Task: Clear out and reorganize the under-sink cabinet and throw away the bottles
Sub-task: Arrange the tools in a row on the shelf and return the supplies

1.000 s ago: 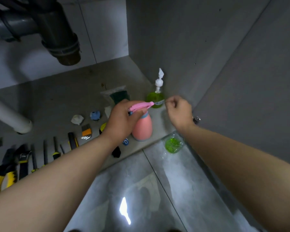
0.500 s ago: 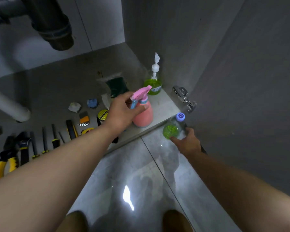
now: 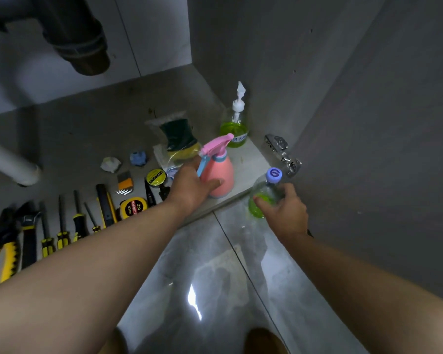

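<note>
A pink spray bottle [image 3: 221,172] stands near the front right corner of the cabinet floor [image 3: 87,129]. My left hand [image 3: 189,185] wraps its body from the left, thumb across the front. Just outside the cabinet edge, my right hand [image 3: 284,210] grips a clear plastic bottle [image 3: 262,195] with green liquid and a purple cap. A pump bottle [image 3: 234,123] of green soap stands upright in the back right corner, against the side wall.
Pliers [image 3: 0,249], screwdrivers [image 3: 62,226], a tape measure [image 3: 133,206], a tape roll [image 3: 156,177] and a bagged sponge [image 3: 179,139] lie on the cabinet floor. A drain pipe [image 3: 79,39] hangs at upper left. A door hinge [image 3: 281,152] juts from the right wall. Glossy floor tiles [image 3: 202,277] lie below.
My right hand left the pump bottle, dropped to the clear bottle on the tile floor and closed on it. My left hand slid from the sprayer's trigger head down onto its body.
</note>
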Demonstrator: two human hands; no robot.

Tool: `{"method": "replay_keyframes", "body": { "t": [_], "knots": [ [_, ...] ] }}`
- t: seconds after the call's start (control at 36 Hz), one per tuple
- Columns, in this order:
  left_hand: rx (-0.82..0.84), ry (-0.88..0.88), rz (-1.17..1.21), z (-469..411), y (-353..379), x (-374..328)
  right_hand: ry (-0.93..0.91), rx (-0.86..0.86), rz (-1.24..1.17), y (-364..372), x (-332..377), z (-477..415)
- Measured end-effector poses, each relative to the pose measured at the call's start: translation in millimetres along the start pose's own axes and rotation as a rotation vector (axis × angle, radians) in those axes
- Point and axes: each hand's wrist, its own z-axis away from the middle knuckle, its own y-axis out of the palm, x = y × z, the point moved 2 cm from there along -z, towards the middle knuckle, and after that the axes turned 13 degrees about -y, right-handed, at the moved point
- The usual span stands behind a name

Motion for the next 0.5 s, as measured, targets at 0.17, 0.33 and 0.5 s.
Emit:
{"method": "replay_keyframes", "body": {
  "t": [0.17,0.33,0.5],
  "knots": [
    [-0.043,0.029,0.027,-2,1,0,-0.197,-0.116,-0.011,-22,45,-1],
    [-0.084,-0.003,0.052,-3,-1,0,-0.197,-0.150,-0.028,-22,84,-31],
    [-0.092,-0.029,0.072,-5,1,-1,-0.123,-0.076,-0.002,-10,96,-65]
  ]
}}
